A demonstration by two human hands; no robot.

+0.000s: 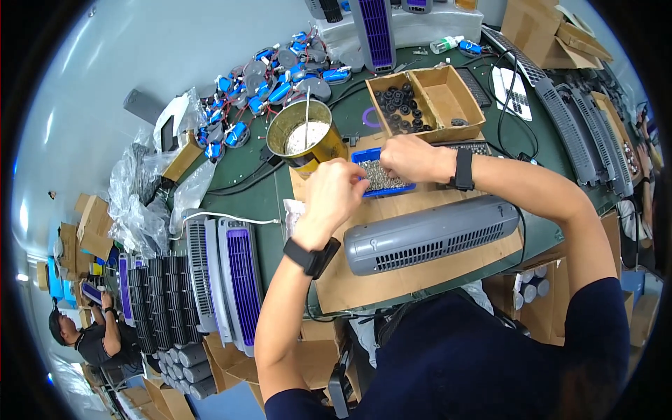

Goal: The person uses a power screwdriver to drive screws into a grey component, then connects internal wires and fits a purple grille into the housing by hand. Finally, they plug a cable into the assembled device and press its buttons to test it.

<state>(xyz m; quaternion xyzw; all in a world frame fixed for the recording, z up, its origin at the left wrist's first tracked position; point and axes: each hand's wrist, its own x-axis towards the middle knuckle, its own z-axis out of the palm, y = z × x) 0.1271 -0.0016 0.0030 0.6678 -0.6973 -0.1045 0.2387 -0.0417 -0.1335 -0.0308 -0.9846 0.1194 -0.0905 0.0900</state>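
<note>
Both my hands are over a small blue tray [366, 155] filled with tiny metal pieces that look like screws [383, 180]. My right hand [414, 159] reaches in from the right, its curled fingertips down among the pieces. At the tray's left side is my left hand [332, 194], thumb and fingers drawn together. What either hand pinches is too small or hidden. Just nearer to me, a long grey slotted plastic housing [432, 234] lies across a flat cardboard sheet [364, 292], touched by neither hand.
A yellow tin [323, 152] with white contents and a stick stands behind my left hand. Beyond the tray is a divided cardboard box [448, 98] with black round parts. Blue-wrapped wired parts [280, 92] pile up at the back left. Purple-grilled housings [243, 280] stand left.
</note>
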